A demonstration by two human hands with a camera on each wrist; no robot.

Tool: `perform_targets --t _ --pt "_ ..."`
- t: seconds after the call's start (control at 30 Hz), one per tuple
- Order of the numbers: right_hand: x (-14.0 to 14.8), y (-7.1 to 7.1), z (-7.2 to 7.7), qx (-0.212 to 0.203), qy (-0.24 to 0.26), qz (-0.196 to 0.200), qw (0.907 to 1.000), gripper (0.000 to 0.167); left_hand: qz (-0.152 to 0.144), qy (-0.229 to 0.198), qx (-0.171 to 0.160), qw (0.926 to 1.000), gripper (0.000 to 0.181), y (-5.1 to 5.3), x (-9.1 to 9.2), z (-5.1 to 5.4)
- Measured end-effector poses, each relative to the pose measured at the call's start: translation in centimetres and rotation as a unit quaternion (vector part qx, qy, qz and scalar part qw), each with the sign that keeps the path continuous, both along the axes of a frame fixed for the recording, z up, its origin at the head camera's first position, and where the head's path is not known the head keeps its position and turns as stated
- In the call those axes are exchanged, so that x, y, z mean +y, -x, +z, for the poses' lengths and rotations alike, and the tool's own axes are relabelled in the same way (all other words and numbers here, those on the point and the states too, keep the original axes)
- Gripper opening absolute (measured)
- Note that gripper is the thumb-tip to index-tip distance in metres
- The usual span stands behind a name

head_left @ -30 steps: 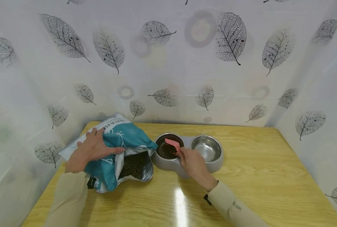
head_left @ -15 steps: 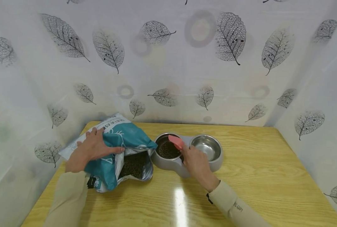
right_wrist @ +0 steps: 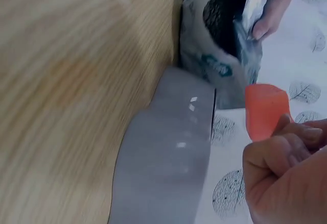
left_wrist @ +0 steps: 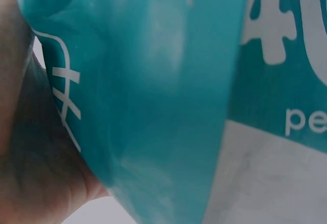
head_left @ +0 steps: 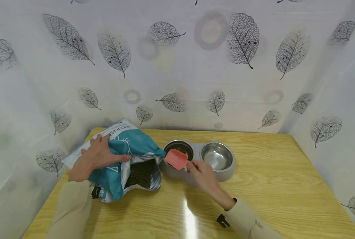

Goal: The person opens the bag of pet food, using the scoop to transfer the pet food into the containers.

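Observation:
A teal and white bag of kibble (head_left: 138,141) lies on its side at the left, its mouth facing me and brown kibble (head_left: 140,174) visible inside. My left hand (head_left: 98,156) holds the bag from above, thumb along the edge of the mouth and fingers spread over the top. In the left wrist view the teal bag (left_wrist: 153,91) fills most of the picture. Between thumb and curled fingers, my right hand (head_left: 202,172) pinches the handle of a pink scoop (head_left: 176,159). No kibble shows in the scoop, which hovers over the front rim of the double pet bowl's left basin (head_left: 180,143).
The grey double bowl (head_left: 196,149) stands right beside the bag mouth. Its right metal basin (head_left: 217,156) shows a bare shiny bottom. Everything rests on a yellow wooden table (head_left: 270,172), backed by a leaf-patterned curtain (head_left: 189,73).
The right hand has tilted the scoop and moved it left and toward me, from inside the left basin to above its front rim. The left hand and bag stay in place.

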State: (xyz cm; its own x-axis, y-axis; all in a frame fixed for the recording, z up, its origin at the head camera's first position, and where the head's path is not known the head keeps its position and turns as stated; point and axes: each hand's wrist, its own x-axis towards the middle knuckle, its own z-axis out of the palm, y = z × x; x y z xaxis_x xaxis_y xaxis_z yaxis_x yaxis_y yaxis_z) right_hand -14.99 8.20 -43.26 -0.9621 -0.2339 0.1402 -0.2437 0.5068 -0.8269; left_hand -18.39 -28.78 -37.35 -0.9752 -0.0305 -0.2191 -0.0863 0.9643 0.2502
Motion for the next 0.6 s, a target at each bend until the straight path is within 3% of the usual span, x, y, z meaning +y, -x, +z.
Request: perform_targets --t 0.2,0.4,0.6 --pt "-1.3 -1.6 0.1 -0.040 -0.006 0.059 0.9975 0.038 -0.001 0.000 0.001 1.0000 0.138 -0.1 0.1 0.0" --pt "-1.9 -2.5 -0.1 -0.016 -0.008 0.051 0.9985 0.038 -0.001 0.001 0.003 1.0000 0.138 0.0 0.1 0.0" --pt "-2.4 -2.8 -0.5 -0.012 -0.020 0.082 0.9964 0.042 0.001 0.000 0.003 1.0000 0.138 0.1 0.0 -0.1"
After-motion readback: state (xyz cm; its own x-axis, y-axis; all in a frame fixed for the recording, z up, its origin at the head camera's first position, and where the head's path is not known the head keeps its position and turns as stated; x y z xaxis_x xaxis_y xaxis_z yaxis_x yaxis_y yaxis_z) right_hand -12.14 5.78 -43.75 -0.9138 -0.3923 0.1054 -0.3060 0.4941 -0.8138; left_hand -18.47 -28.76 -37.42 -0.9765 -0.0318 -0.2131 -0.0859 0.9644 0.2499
